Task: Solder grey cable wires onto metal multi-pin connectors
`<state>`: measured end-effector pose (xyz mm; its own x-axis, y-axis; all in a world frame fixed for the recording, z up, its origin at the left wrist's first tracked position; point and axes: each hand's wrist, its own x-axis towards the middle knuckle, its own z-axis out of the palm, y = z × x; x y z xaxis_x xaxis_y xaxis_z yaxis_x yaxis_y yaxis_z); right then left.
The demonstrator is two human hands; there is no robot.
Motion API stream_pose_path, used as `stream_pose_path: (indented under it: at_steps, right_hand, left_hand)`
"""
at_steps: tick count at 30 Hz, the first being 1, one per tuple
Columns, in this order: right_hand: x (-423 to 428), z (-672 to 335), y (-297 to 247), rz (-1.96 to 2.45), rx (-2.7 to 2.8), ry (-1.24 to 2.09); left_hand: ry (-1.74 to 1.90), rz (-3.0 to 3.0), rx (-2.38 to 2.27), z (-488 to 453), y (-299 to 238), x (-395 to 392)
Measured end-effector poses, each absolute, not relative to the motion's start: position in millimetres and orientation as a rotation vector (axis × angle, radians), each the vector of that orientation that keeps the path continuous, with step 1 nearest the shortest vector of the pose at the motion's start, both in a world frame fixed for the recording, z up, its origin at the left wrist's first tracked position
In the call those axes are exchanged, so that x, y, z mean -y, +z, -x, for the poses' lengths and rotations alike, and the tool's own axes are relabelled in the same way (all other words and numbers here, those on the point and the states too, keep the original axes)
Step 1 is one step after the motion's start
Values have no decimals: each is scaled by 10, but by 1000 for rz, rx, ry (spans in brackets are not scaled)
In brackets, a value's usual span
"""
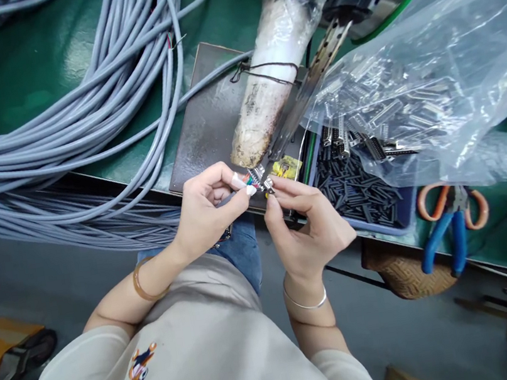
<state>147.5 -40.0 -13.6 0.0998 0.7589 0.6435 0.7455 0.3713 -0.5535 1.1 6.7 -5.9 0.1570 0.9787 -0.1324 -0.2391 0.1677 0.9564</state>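
Note:
Between thumb and finger, my left hand (211, 209) pinches thin coloured wires (251, 181); white wraps cover its fingertips. My right hand (308, 220) grips a small metal multi-pin connector (266, 183) by its edge. Wires and connector meet just below the tip of a soldering iron (290, 114), which points down between my hands. Beside it is a pale, scorched tube (261, 81) wrapped in plastic, its end close above the connector. Whether each wire touches a pin is too small to tell. Behind my fingers lies a yellow piece (287, 167) on the dark plate (196, 122).
Grey cables (94, 112) lie coiled across the left of the green table (218, 17). At right, a blue tray (404, 221) holds short black tubes (353, 188), partly under a clear bag (467, 56) of connectors. Orange-handled scissors (479, 210) and blue-handled pliers (456, 242) lie near the edge.

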Motion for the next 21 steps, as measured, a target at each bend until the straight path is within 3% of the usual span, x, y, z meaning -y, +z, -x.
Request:
stream_pose_path:
  at_steps: [21]
  right_hand:
    - [543, -1553, -274, 1399, 1490, 82]
  left_hand:
    - [1070, -1022, -1046, 65, -110, 38]
